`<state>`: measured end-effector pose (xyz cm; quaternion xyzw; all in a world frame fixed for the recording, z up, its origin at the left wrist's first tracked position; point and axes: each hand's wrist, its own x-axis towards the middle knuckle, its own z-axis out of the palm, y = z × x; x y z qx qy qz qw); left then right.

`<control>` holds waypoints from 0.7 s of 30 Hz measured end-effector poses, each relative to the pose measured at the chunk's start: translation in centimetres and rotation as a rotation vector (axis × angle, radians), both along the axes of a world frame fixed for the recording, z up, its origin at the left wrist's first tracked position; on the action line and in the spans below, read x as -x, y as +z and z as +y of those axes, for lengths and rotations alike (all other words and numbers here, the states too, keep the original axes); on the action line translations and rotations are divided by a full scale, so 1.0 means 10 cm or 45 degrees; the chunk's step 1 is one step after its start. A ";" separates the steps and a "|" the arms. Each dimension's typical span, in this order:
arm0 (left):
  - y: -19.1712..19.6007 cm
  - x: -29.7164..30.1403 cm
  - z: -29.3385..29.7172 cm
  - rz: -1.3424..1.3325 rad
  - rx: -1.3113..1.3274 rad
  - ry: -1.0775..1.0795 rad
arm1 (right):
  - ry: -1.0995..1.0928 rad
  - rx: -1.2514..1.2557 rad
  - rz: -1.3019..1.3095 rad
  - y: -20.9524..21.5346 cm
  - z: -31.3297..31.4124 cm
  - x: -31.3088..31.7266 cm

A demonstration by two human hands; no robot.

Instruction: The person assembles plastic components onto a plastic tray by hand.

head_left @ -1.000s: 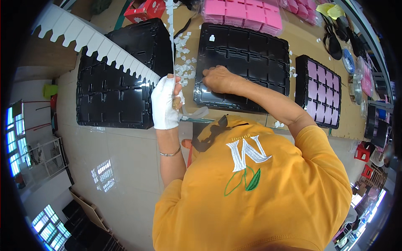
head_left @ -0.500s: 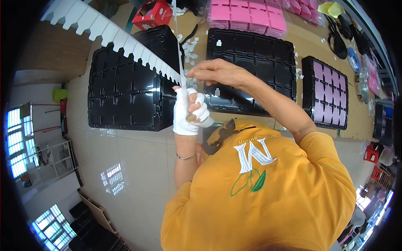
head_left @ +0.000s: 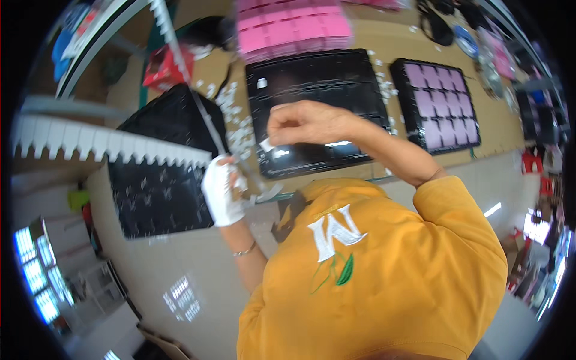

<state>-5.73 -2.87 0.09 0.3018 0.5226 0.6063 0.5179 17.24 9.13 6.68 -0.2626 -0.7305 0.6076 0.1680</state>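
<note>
My left hand (head_left: 221, 192), in a white glove that leaves fingertips bare, is closed on a long white notched strip (head_left: 114, 142) stretching off to the left. A second narrow pale band (head_left: 207, 117) runs from the same hand up toward the far left. Over the middle black tray (head_left: 324, 72) is my bare right hand (head_left: 309, 122), its fingers pinched together on a small white piece (head_left: 266, 144). A similar small white tab (head_left: 261, 83) lies in the tray's far left corner. The fingertips of my right hand are partly hidden.
Black trays (head_left: 159, 198) are stacked at the left. Small white scraps (head_left: 240, 132) litter the tabletop between the trays. Wrapped pink pieces (head_left: 294, 27) are piled behind the middle tray, and a red box (head_left: 168, 67) stands far left. A black tray with lilac pieces (head_left: 441, 102) sits right.
My hands have parted: the right one has moved away from the strip to over the middle tray with a small white piece. The view has shifted, and the strip lies flatter.
</note>
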 end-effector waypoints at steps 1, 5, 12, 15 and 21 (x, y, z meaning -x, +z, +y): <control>0.04 0.06 -0.03 0.137 0.056 0.084 | 0.036 -0.203 -0.064 -0.02 0.12 -0.25; 0.54 -0.04 0.02 0.428 0.160 0.341 | -0.108 -0.908 -0.700 -0.23 0.77 -1.42; 0.68 0.00 -0.03 0.614 0.161 0.430 | -0.083 -1.227 -1.332 -0.69 1.51 -2.00; 0.62 -0.10 -0.01 0.581 0.251 0.409 | 0.096 -1.235 -1.282 -0.78 1.65 -1.83; 0.57 -0.27 0.07 0.497 0.356 0.343 | 0.017 -1.269 -1.368 -1.10 1.74 -1.65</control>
